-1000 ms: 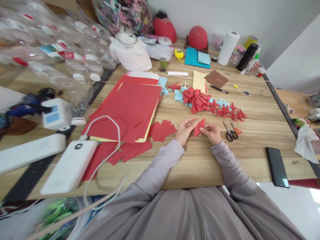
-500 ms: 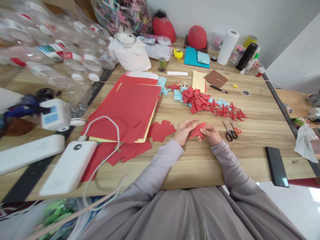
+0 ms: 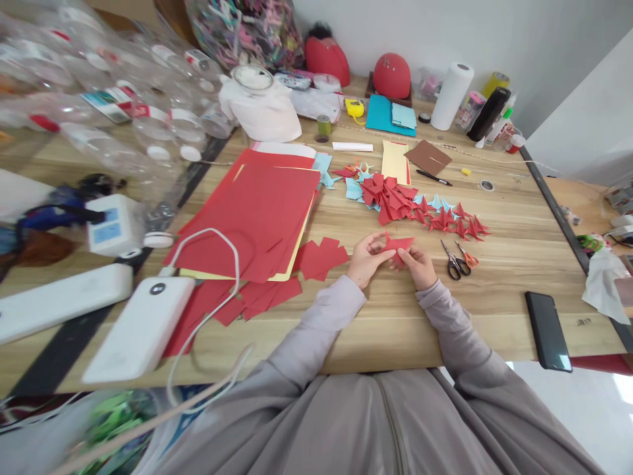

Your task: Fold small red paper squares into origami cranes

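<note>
Between my two hands is a small folded piece of red paper (image 3: 399, 244), held just above the wooden table (image 3: 395, 330). My left hand (image 3: 366, 261) pinches its left side, with a narrow red point sticking up by the fingers. My right hand (image 3: 418, 265) grips the lower right part between thumb and fingers. Beyond the hands lies a heap of red folded pieces (image 3: 388, 198), with red pointed shapes (image 3: 462, 223) to its right. Loose red paper squares (image 3: 322, 258) rest left of my left hand.
Black scissors (image 3: 457, 265) and orange scissors (image 3: 469, 256) lie right of my right hand. Large red sheets (image 3: 262, 218) are stacked left. A white power bank (image 3: 141, 326) with a looping cable sits front left, a phone (image 3: 548, 330) at the right. Plastic bottles (image 3: 109, 152) crowd the far left.
The red paper has been turned and its shape looks different, now wider across the top with a point upward at the left. Both hands have shifted their fingers slightly around it.
</note>
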Demonstrator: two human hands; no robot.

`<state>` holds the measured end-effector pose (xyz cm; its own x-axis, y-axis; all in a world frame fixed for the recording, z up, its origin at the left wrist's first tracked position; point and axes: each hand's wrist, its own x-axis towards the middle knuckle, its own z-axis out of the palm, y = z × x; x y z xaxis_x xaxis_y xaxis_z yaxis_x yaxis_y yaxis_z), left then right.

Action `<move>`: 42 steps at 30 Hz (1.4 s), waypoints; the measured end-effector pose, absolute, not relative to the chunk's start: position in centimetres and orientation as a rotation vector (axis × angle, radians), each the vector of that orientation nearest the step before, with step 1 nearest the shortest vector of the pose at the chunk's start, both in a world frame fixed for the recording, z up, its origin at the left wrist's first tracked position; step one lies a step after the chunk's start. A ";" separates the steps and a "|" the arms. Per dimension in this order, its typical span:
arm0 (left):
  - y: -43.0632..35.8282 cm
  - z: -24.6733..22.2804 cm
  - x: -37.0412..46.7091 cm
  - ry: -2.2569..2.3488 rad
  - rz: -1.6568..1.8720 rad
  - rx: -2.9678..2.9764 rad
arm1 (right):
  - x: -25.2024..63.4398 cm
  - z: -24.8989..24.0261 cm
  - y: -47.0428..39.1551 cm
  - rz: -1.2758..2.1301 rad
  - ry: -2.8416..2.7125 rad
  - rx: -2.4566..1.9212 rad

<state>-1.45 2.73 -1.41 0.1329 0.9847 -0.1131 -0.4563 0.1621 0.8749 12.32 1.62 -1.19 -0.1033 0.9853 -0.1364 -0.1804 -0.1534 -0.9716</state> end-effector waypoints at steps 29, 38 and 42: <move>2.9 -0.9 -1.6 0.960 1.280 0.831 | 12.3 -1.1 1.3 1.577 -1.305 -1.203; 2.8 -0.8 -1.3 0.993 1.326 0.783 | 12.0 -0.8 1.0 1.565 -1.343 -1.241; 3.0 -1.0 -1.3 1.019 1.372 0.757 | 11.9 -0.9 1.0 1.559 -1.364 -1.273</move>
<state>-1.28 3.00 -1.02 -0.0815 0.9873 -0.1363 -0.4160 0.0906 0.9048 11.88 0.98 -0.85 -0.2761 0.9346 -0.2242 0.0983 -0.2046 -0.9739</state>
